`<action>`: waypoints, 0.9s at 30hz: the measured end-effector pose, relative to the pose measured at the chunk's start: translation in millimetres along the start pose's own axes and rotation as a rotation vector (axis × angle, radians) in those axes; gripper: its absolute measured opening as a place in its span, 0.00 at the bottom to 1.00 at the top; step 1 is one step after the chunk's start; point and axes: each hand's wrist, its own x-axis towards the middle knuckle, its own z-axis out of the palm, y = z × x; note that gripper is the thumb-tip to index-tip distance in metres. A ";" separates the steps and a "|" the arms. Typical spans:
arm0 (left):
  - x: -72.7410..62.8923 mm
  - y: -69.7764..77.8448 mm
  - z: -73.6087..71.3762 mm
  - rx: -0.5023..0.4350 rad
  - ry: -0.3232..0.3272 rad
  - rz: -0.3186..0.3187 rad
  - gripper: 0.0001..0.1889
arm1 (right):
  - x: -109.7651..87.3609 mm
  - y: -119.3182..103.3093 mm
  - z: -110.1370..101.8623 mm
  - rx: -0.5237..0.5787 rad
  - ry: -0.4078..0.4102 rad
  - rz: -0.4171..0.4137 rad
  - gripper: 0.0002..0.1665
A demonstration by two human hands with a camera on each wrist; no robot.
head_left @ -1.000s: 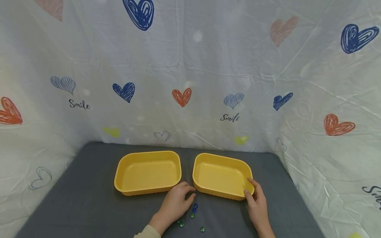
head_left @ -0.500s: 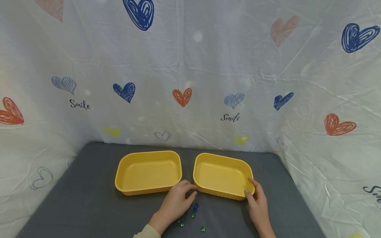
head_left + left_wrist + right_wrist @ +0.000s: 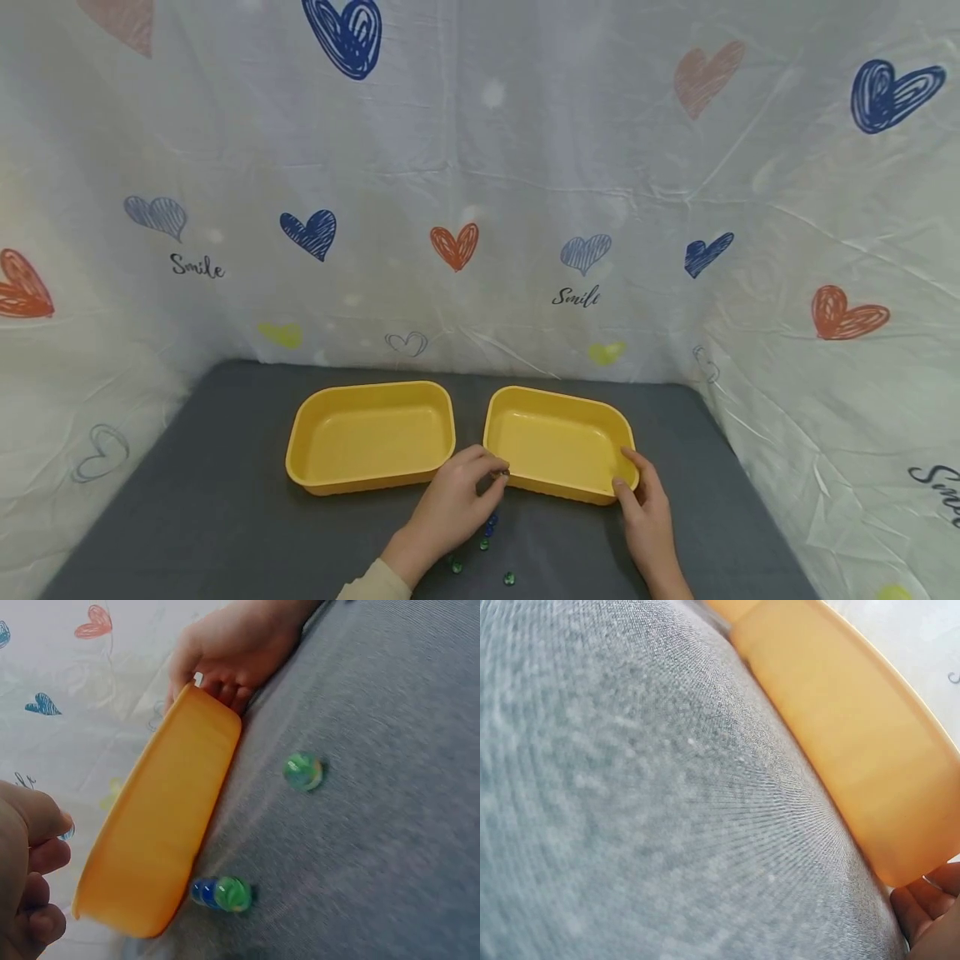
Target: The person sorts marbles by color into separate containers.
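Observation:
My left hand [image 3: 457, 504] is at the near-left corner of the right yellow tray [image 3: 558, 482], pinching a small marble [image 3: 505, 473] between thumb and forefinger, level with the rim. Its colour is mostly hidden by the fingertips. Around the tray's right-hand corner, the thumb and fingers of my right hand [image 3: 647, 521] grip the rim and wall. Below the left hand on the cloth lie blue marbles [image 3: 491, 525] in a short row with a green marble [image 3: 484, 544]. Another green marble [image 3: 303, 771] lies apart from that row.
A second yellow tray [image 3: 371, 481] stands to the left, with a narrow gap between the two. Grey cloth [image 3: 202, 517] covers the table. A white curtain [image 3: 510, 183] printed with hearts hangs behind and at both sides.
My left hand has risen slightly and shifted right to the right tray's rim, and the pinched marble now shows at its fingertips. My right hand keeps its grip on the tray.

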 end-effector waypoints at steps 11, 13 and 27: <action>23.6 1.5 3.5 -0.066 -0.009 -0.044 0.06 | 0.1 -0.9 0.5 0.004 0.000 -0.011 0.29; 27.6 0.9 3.5 -0.079 0.001 -0.052 0.06 | 0.6 -1.3 0.7 0.009 0.006 -0.018 0.28; 44.9 -4.5 10.8 -0.049 0.002 -0.104 0.07 | -0.6 1.1 -0.3 -0.002 0.012 -0.039 0.29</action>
